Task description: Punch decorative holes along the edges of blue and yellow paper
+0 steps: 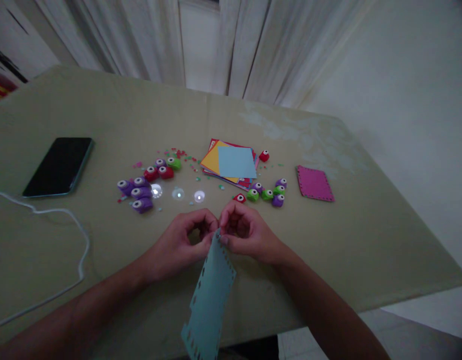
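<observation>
A light teal sheet of paper (211,295), with rows of punched holes along its edges, hangs tilted in front of me near the table's front edge. My left hand (191,235) pinches its upper end between thumb and fingers. Close beside it, my right hand (248,232) is closed on the same end, fingertips almost touching the left ones. Whether anything small sits between the fingertips is hidden. Just beyond my hands lie small purple, green and red pieces with eye-like dots, among them a red one (239,198) and a green one (253,195).
A stack of coloured square papers topped by a blue sheet (237,162) lies farther back. Right of it is a pink sheet with punched edges (315,183). More eye-dotted pieces (141,193), paper bits and clear discs (199,196) lie left, with a tablet (60,166) and white cable (84,235).
</observation>
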Demonstrator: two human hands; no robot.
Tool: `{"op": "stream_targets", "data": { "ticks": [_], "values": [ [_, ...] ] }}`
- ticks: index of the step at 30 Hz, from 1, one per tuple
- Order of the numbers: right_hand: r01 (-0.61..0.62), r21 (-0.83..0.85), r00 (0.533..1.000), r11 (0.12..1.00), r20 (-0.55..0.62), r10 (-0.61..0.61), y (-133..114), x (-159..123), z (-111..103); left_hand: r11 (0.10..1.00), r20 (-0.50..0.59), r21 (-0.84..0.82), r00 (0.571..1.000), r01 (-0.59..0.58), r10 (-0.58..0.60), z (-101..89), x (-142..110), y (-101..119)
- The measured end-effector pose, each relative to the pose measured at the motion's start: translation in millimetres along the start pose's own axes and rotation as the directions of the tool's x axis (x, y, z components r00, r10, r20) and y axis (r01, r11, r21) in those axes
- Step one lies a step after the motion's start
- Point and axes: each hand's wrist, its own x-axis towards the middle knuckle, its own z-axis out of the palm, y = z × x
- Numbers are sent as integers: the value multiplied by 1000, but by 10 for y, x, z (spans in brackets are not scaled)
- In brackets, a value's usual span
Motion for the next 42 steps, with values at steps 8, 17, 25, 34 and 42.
{"op": "stream_targets", "data": {
  "ticks": [8,17,25,34,42],
  "values": [
    [10,10,1000,1000,7,-10,15,0,0,1000,-7,-6,1000,9,-9,-3,-15,-14],
    [-3,28,1000,1000,5,3,12,0,4,1000,6,11,1000,6,-6,-8,-3,-5],
    [8,43,1000,999,21,-9,22,3,8,1000,10,-4,1000,-3,3,-8,-3,-16],
    [46,10,999,999,-7,-46,8,12,1,994,-27,-112,1000,4,-8,-11,3,-38],
    [66,26,997,997,-46,-64,-9,12,-21,998,-53,-55,999,6,-9,-21,8,29]
  ]
}}
